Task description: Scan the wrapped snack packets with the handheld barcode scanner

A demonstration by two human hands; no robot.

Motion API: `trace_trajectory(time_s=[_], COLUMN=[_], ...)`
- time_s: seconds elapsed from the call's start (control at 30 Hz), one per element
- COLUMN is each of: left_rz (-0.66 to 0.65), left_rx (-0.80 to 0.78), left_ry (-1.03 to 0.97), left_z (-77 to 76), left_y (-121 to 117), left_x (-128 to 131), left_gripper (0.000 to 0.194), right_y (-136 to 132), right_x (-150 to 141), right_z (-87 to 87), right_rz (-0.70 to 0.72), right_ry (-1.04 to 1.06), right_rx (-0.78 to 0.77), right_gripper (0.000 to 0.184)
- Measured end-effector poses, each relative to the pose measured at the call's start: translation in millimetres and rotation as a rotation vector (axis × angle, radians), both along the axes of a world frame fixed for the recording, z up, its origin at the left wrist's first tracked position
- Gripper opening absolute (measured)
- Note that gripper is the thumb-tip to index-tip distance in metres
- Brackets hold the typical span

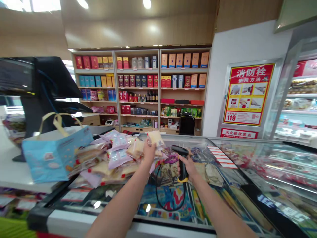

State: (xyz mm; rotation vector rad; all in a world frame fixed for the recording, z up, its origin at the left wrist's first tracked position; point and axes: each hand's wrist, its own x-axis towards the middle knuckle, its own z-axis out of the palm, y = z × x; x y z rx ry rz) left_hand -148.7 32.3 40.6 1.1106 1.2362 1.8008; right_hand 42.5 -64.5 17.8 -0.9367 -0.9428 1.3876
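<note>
Shop background: tall shelves (136, 70) stand behind the freezer, filled with rows of boxes (148, 81) in red, blue and orange, and some dark bottles (152, 96).
Side wall (218, 66): white, with a red framed sign (249, 94) numbered 119; a lit fridge (294, 96) stands at the far right.
Freezer (71, 218): its glass top carries a heap of packets (119, 142) near the left end, spread from the back edge towards the front-left corner; colourful goods (178, 198) show under the glass.
Counter (12, 168): joins the freezer's left end; a light-blue bag (47, 165) with cream handles stands at its right edge, packets lying against the bag's side — whether some are partly inside it, I cannot tell.
Screen (15, 76): dark, on a thick stand behind the bag.
Left hand (149, 152): fingers closed on one clear-wrapped packet of something pale, like bread.
Held packet (156, 137): raised at the heap's right side, near the freezer's back edge, a small printed patch at its lower right.
Right hand (190, 167): wrapped round the handle of a black and yellow scanner (182, 165), above the middle of the glass; the scanner's head points left, near the held packet — apart from it.
Cable (170, 210): black, hanging in a loop below the scanner.
</note>
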Motion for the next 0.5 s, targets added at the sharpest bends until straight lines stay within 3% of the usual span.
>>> trace_trajectory(time_s=[0.13, 0.27, 0.4, 0.5], left_rz=[0.279, 0.434, 0.581, 0.483], left_rx=[-0.013, -0.119, -0.086, 0.084], left_ry=[0.255, 0.612, 0.872, 0.94], left_z=[26.8, 43.0, 48.9, 46.0], left_y=[-17, -36, -56, -67], left_x=[-71, -117, -125, -102], left_gripper=[0.044, 0.039, 0.049, 0.039], right_y=[0, -3, -1, 4], right_x=[-37, -39, -19, -6], right_z=[-1.9, -6.7, -14.4, -19.2], right_rz=[0.042, 0.034, -0.053, -0.141], right_ry=[0.004, -0.089, -0.1, -0.036], right_rx=[0.046, 0.036, 0.017, 0.048], right_gripper=[0.038, 0.044, 0.043, 0.039])
